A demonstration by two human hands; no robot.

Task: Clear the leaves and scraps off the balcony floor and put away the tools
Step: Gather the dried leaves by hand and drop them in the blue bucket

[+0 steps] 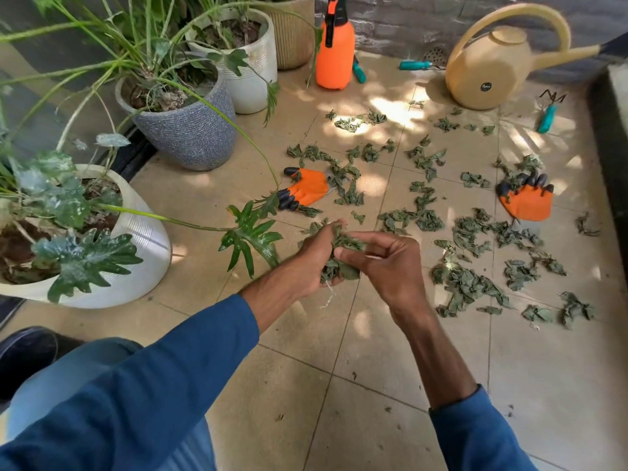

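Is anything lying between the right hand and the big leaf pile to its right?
Nothing visible does: only bare tile separates the right hand from the leaf pile. It pinches the bunch held in the left hand.

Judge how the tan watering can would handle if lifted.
The watering can looks like rigid plastic: probably stiff, light if empty; its fill is hidden. Its arched handle should grip easily; the long spout may tip it forward.

Matt beige floor tiles (373,385), crumpled dull leaf scraps (469,287), glossy plastic sprayer (334,56), ribbed pots (253,73).
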